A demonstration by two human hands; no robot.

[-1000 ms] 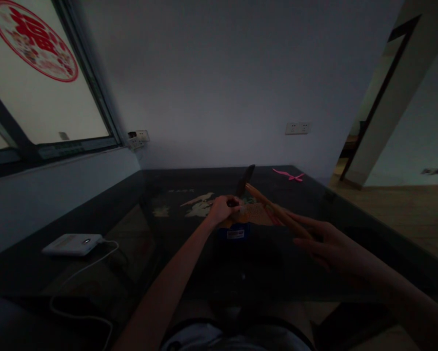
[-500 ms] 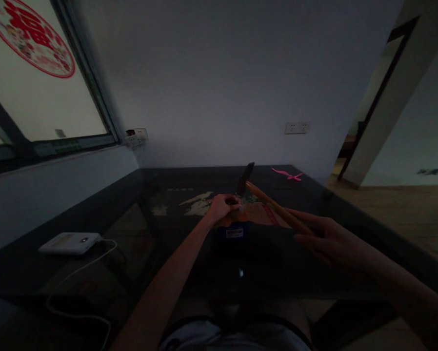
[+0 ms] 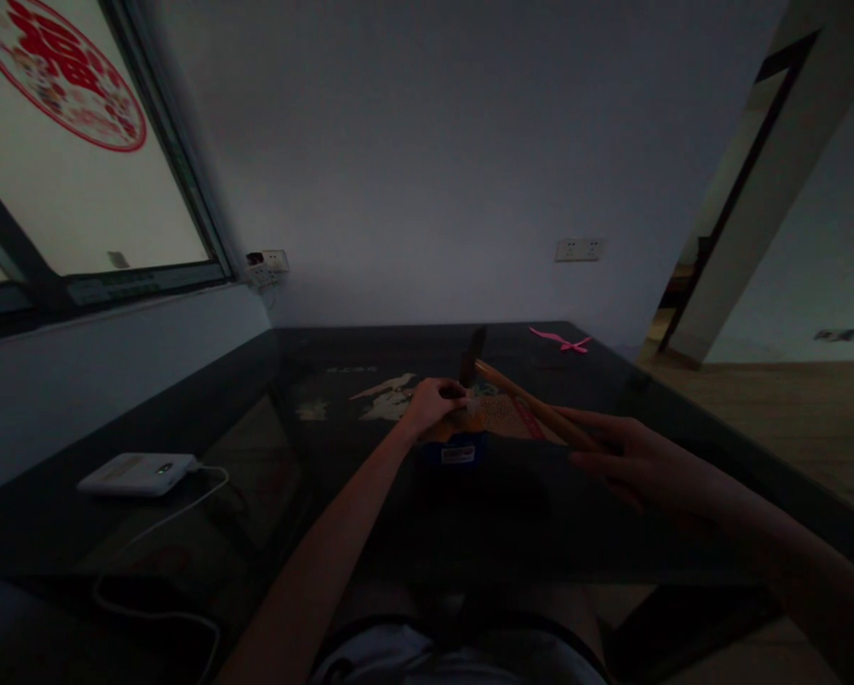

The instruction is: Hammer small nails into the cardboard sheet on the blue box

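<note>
My right hand is closed round the wooden handle of a hammer. The hammer's dark metal head is just above and beyond the fingertips of my left hand. Those fingers are pinched on something small and pale that I cannot make out, over an orange-brown piece on top of a blue box with a white label. Behind and right of the box lies a brown patterned sheet with a red stripe. The picture is dim.
On the dark glossy table, a white power bank with a white cable lies at the left. A pink ribbon lies at the back right. The wall behind has sockets.
The hammer head has come down slightly and moved a little left, nearer the fingers of my left hand. My right hand has shifted slightly left; my left hand looks unmoved.
</note>
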